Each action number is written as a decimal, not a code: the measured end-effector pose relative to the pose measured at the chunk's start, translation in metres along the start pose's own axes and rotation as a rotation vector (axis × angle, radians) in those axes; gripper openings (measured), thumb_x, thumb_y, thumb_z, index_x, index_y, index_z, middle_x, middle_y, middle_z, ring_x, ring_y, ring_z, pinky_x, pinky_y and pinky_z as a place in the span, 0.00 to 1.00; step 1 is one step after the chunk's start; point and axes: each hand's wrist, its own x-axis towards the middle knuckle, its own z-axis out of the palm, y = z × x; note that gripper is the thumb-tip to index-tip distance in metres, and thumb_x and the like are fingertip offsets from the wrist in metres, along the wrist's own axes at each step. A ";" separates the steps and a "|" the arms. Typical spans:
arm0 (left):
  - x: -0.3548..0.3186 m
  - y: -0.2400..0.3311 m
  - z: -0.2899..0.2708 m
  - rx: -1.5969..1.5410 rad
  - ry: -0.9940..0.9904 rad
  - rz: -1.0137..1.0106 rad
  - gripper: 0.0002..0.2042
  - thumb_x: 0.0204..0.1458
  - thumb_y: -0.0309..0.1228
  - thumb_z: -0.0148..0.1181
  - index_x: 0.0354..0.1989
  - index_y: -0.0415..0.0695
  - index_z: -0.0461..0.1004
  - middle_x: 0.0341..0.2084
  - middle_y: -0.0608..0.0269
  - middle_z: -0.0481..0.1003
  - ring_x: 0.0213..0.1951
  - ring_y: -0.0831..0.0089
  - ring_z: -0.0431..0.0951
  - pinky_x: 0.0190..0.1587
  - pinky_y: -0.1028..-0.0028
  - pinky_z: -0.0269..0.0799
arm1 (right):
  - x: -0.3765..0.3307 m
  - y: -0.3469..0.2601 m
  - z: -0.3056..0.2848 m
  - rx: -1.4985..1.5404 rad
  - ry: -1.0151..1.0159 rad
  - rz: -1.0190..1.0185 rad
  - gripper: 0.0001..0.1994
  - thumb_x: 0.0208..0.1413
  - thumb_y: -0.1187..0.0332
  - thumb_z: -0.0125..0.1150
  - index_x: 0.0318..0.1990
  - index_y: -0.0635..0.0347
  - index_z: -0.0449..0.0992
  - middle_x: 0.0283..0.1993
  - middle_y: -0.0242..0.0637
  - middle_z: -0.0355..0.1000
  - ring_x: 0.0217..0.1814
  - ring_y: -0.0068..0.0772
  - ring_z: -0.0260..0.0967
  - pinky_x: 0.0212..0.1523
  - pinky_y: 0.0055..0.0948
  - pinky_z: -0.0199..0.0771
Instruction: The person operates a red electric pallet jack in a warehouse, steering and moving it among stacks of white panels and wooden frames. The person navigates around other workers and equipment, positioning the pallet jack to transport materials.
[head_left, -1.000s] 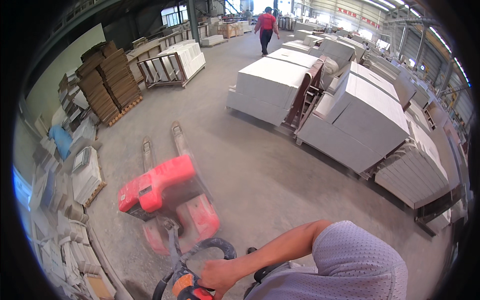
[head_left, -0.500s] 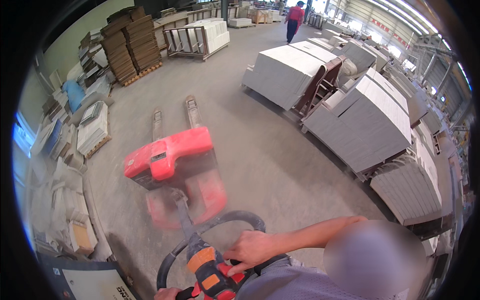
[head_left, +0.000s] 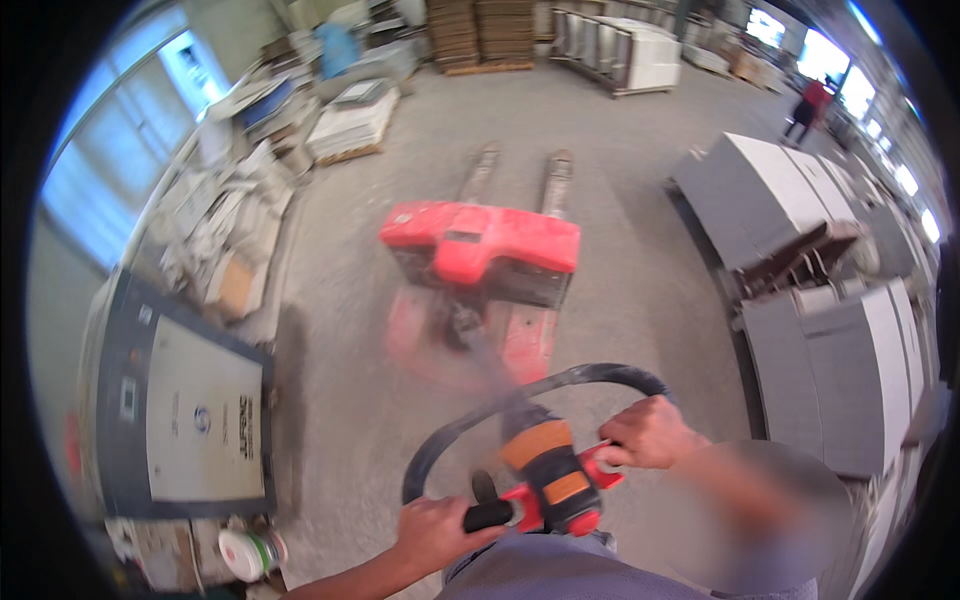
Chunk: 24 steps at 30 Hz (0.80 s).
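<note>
A red electric pallet truck [head_left: 500, 240] stands on the floor ahead of me, its two dusty forks [head_left: 558, 185] pointing away. Its tiller handle [head_left: 545, 455], with a black loop guard, orange panels and red levers, reaches back toward my waist. My left hand [head_left: 435, 535] is closed round the black grip on the handle's left side. On the other side, my right hand [head_left: 652, 432] curls over the right grip beside a red lever; its grip is mostly covered by the fingers. Part of the right forearm is blurred.
Stacked pale slabs [head_left: 835, 370] line the right side. At left stand a grey-and-white machine cabinet [head_left: 200, 410] and piled scraps [head_left: 235, 230]. Farther back are a low pallet stack [head_left: 355, 125], brown cardboard stacks [head_left: 480, 35], racked white slabs [head_left: 620, 55] and a person in red [head_left: 808, 105].
My view has swung left, bringing the cabinet fully into sight. My right hand has shifted outward from the handle's centre. More of my left hand and forearm shows.
</note>
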 end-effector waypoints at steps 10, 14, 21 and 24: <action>0.085 0.114 0.060 -0.035 0.148 -0.193 0.27 0.51 0.57 0.65 0.20 0.42 0.70 0.12 0.57 0.73 0.14 0.59 0.76 0.17 0.64 0.71 | -0.007 0.157 -0.042 0.060 0.070 -0.180 0.25 0.55 0.39 0.60 0.26 0.54 0.75 0.20 0.33 0.69 0.23 0.42 0.72 0.25 0.39 0.71; 0.126 0.132 0.075 -0.061 0.168 -0.256 0.26 0.51 0.55 0.65 0.19 0.43 0.69 0.11 0.58 0.73 0.13 0.59 0.75 0.16 0.64 0.71 | 0.008 0.204 -0.052 0.095 0.114 -0.133 0.30 0.52 0.33 0.59 0.27 0.56 0.76 0.19 0.33 0.70 0.21 0.42 0.71 0.25 0.37 0.70; 0.183 0.141 0.083 -0.149 0.057 -0.403 0.24 0.53 0.53 0.63 0.24 0.41 0.73 0.16 0.51 0.76 0.21 0.51 0.79 0.24 0.56 0.74 | 0.042 0.263 -0.065 0.106 0.154 -0.114 0.31 0.49 0.33 0.63 0.28 0.57 0.77 0.18 0.33 0.68 0.23 0.42 0.70 0.27 0.39 0.69; 0.198 0.128 0.078 -0.155 0.045 -0.332 0.22 0.55 0.51 0.61 0.28 0.40 0.73 0.19 0.50 0.77 0.22 0.50 0.80 0.24 0.55 0.74 | 0.059 0.277 -0.066 0.080 0.164 -0.122 0.29 0.49 0.35 0.63 0.29 0.57 0.76 0.21 0.34 0.69 0.25 0.43 0.70 0.31 0.40 0.70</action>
